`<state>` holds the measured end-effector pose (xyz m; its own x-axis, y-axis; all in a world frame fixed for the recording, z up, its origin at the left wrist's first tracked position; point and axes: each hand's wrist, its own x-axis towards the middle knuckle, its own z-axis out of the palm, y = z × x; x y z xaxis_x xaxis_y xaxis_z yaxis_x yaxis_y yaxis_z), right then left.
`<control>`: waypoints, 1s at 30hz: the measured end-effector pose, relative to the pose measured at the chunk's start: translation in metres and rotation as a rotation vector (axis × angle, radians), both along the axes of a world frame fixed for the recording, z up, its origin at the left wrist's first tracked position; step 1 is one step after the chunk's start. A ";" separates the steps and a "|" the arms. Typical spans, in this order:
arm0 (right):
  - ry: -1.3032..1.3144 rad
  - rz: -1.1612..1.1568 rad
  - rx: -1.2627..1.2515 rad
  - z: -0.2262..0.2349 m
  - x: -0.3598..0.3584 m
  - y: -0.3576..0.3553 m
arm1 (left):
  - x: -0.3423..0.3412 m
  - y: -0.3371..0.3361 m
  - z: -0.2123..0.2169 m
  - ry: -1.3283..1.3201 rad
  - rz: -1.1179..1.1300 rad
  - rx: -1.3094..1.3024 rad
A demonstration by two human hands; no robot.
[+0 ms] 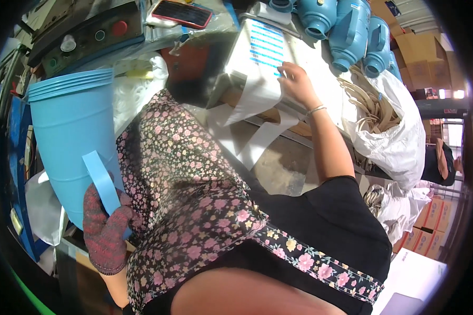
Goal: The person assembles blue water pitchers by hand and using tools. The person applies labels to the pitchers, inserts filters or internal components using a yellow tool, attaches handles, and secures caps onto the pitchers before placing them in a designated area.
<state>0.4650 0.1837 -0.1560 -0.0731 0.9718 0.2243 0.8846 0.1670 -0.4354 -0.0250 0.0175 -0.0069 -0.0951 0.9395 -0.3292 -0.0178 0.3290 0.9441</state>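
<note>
My left hand [109, 231], in a red and grey knitted glove, is wrapped round the handle of a large light-blue plastic jug [71, 136]. The jug leans at my left side with its wide, ribbed end up. My bare right hand [298, 84] reaches out over the white worktop. Its thumb and forefinger are pinched together at the right edge of a strip of blue-and-white labels [266, 44]. Pale backing paper [255, 97] hangs from the strip over the table's near edge and curls below.
Several blue jugs [347, 31] lie at the far right of the worktop. A white sack [391, 121] of tan strips stands below them. At the far left are a control panel [92, 39] with buttons and a phone [182, 13]. Cartons [425, 223] and another person [440, 163] are at right.
</note>
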 end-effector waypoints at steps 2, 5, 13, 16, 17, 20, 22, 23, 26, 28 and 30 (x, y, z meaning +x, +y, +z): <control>0.083 -0.042 0.053 -0.017 0.000 -0.013 | 0.000 0.000 -0.003 -0.017 0.003 0.011; 0.173 -0.127 0.104 -0.018 -0.012 -0.021 | -0.002 0.004 -0.009 -0.012 -0.013 0.012; 0.838 0.232 -0.116 0.097 -0.199 -0.039 | 0.006 0.013 0.000 -0.030 -0.059 -0.083; 1.053 0.527 -0.235 0.107 -0.273 -0.037 | 0.006 0.014 -0.006 0.037 -0.082 -0.044; 1.125 0.578 -0.270 0.111 -0.293 -0.039 | 0.007 0.011 -0.003 0.090 -0.105 -0.078; 1.130 0.575 -0.352 0.113 -0.327 -0.025 | 0.006 0.008 -0.001 0.208 -0.121 -0.161; 1.150 0.601 -0.412 0.111 -0.338 -0.021 | -0.001 0.000 -0.014 0.638 -0.324 0.068; 1.138 0.597 -0.393 0.111 -0.341 -0.021 | -0.001 -0.002 -0.014 0.761 -0.382 0.111; 1.149 0.557 -0.393 0.108 -0.350 -0.023 | 0.003 -0.003 -0.015 0.610 -0.256 0.051; 0.920 0.504 -0.281 0.113 -0.356 -0.029 | 0.006 -0.008 -0.014 0.462 -0.132 -0.019; 0.780 0.492 -0.161 0.104 -0.356 -0.017 | 0.003 -0.011 -0.004 0.467 -0.086 -0.067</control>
